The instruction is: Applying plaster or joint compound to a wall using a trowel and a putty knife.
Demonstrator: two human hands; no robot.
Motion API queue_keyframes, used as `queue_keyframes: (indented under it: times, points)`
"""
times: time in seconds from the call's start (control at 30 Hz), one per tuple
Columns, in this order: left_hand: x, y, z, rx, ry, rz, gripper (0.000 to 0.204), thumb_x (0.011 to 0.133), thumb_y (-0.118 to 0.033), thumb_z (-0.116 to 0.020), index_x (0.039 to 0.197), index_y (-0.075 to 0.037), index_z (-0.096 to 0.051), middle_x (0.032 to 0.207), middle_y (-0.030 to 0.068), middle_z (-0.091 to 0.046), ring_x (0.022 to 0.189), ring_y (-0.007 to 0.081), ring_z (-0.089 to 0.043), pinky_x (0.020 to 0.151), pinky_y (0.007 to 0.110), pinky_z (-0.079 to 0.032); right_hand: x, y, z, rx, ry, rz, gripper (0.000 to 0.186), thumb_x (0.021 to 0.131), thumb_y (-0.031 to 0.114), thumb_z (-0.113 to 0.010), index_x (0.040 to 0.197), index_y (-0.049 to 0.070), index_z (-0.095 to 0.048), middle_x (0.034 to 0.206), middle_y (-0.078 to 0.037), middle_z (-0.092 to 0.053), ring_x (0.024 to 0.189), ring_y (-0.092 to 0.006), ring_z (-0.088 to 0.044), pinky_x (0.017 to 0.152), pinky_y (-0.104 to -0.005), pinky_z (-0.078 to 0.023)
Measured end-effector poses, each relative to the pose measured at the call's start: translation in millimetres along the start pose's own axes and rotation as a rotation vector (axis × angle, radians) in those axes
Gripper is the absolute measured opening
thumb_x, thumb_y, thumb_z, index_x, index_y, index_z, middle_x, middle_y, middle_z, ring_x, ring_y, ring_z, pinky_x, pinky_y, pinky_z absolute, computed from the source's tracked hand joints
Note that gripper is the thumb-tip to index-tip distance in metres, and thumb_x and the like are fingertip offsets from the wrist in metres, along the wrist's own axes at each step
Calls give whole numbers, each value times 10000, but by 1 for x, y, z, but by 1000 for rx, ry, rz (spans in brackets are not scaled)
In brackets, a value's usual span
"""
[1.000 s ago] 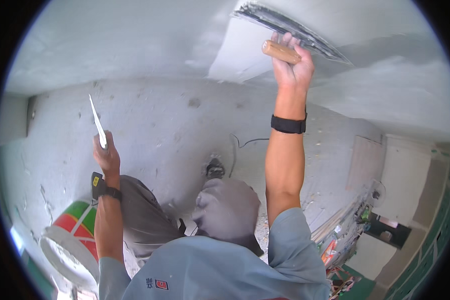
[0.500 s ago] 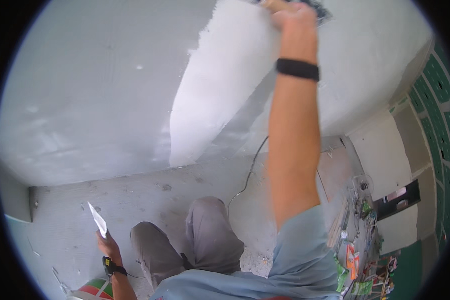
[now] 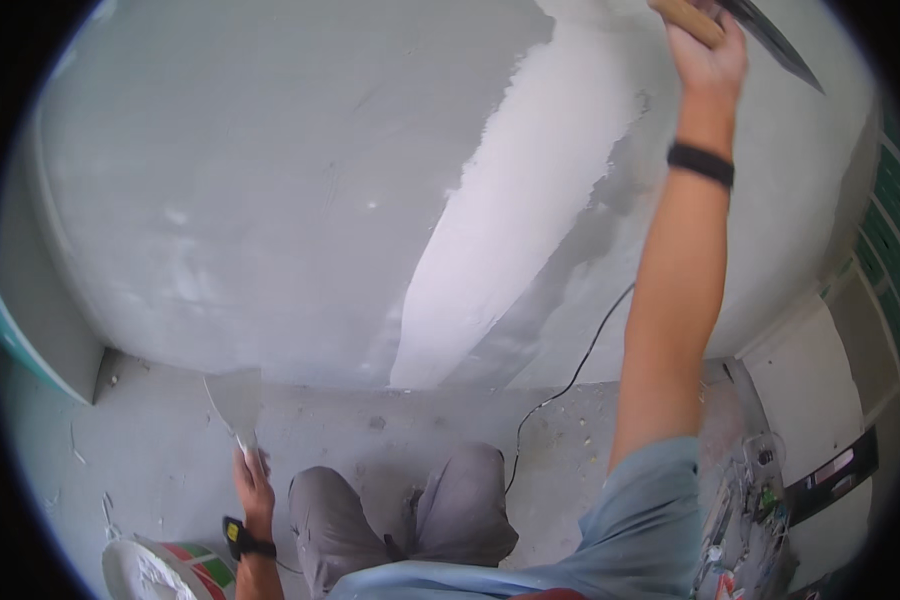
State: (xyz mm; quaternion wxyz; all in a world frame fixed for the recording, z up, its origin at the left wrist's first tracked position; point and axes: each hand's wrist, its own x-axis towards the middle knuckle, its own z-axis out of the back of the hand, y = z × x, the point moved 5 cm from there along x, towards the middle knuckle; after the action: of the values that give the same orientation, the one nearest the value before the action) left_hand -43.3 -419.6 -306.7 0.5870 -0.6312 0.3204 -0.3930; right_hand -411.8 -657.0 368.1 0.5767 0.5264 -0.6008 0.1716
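High at the upper right, my right hand (image 3: pixel 707 55) grips the wooden handle (image 3: pixel 685 18) of a wide trowel, whose dark blade (image 3: pixel 780 45) is by the wall (image 3: pixel 220 150). A band of fresh white compound (image 3: pixel 500 220) runs diagonally down the grey wall, left of my raised arm. Low at the left, my left hand (image 3: pixel 253 480) holds a putty knife (image 3: pixel 232 405) by its handle, with the broad blade pointing up, near a bucket (image 3: pixel 130 572) of white compound with red and green on its side.
A dark cable (image 3: pixel 575 375) runs from the wall over the dusty floor (image 3: pixel 360 420), past my bent knees. Scattered materials and debris (image 3: pixel 760 510) lie at the lower right. Side walls rise at both edges, with green panels (image 3: pixel 888 230) on the right.
My right hand and trowel have moved up and to the right, and more of the white band shows. The knife's blade, seen edge-on earlier, now shows its broad face.
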Motion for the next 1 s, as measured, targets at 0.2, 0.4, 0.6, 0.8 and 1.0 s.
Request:
queue_keyframes:
  times: [0.2, 0.4, 0.6, 0.8, 1.0]
  points:
    - [56, -110, -24, -319, 159, -87, 353, 926, -347, -370, 1024, -30, -491, 701, -6, -459, 559, 56, -393, 481, 214, -349, -214, -91, 3, -23, -181, -254, 420, 835, 239, -505, 1190, 29, -422, 1193, -124, -467, 1093, -256, -430, 1031, -419, -248]
    - [37, -145, -42, -102, 680, 118, 452, 906, -424, -385, 986, 9, -488, 640, -13, -407, 519, 59, -352, 452, 201, -287, -313, -229, 27, -62, -158, -629, 427, 802, 184, -576, 1178, 37, -439, 1167, -112, -492, 1057, -225, -453, 979, -371, -311]
    - [17, -131, -17, -307, 599, 170, 472, 916, -429, -354, 1002, 11, -502, 626, -12, -390, 538, 57, -331, 473, 209, -284, -364, -331, -52, -523, 383, -977, 341, 712, -3, -637, 1037, 13, -533, 991, -68, -588, 878, -166, -527, 771, -275, -436]
    - [-22, -145, 86, -216, 88, 49, 452, 906, -448, -368, 967, -16, -487, 645, -2, -416, 559, 76, -368, 498, 213, -311, -420, -392, -20, -780, 764, -1260, 88, 646, 72, -580, 718, 31, -553, 594, -17, -526, 532, -104, -476, 505, -236, -390]
    - [-132, -151, 227, 821, -549, 254, 376, 852, -365, -516, 872, 7, -570, 639, 108, -552, 585, 193, -543, 558, 305, -408, -458, -386, 38, -290, -42, -1080, 250, 741, 181, -625, 881, 54, -461, 792, -36, -511, 654, -117, -518, 589, -257, -440]
